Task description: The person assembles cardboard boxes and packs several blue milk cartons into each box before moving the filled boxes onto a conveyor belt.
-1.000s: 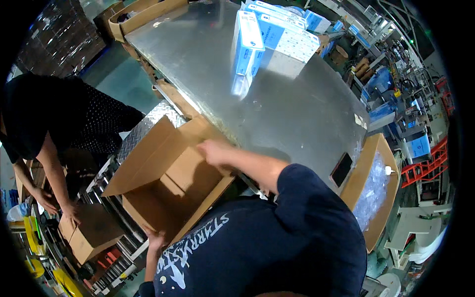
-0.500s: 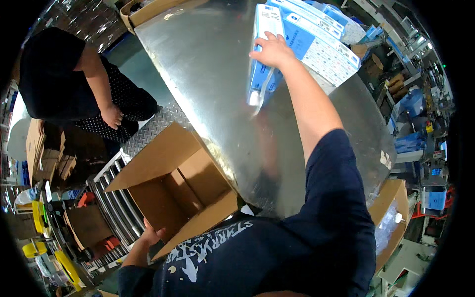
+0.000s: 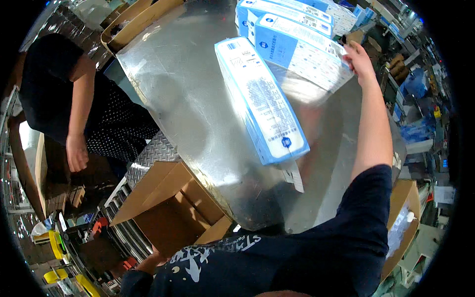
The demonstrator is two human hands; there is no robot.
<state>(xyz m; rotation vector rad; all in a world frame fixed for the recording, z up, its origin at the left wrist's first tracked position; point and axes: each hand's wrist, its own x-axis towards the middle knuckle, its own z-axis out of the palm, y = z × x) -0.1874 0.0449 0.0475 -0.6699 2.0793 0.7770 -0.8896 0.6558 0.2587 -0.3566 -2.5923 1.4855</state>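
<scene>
My right hand (image 3: 359, 64) has its fingers curled on the right end of a long blue-and-white pack (image 3: 302, 52), which rests among similar packs at the far side of the metal table. Nearer to me another long blue-and-white pack (image 3: 262, 101) lies slantwise on the tabletop, with a loose clear strip at its near end. My left hand (image 3: 156, 258) is low at the near left side of an open cardboard carton (image 3: 170, 222), its fingers mostly hidden. Inside, the visible part of the carton is bare brown board.
The metal table (image 3: 198, 109) bends around in front of me. The carton sits over a roller conveyor (image 3: 131, 240). At left stands another person (image 3: 59, 89), one arm hanging down. A carton with clear plastic (image 3: 401, 227) is at right, a shallow cardboard tray (image 3: 143, 22) at far left.
My right hand has left the front pack and moved right to the end of another. The front pack now lies nearer to me, label side up. The other person's arm has shifted.
</scene>
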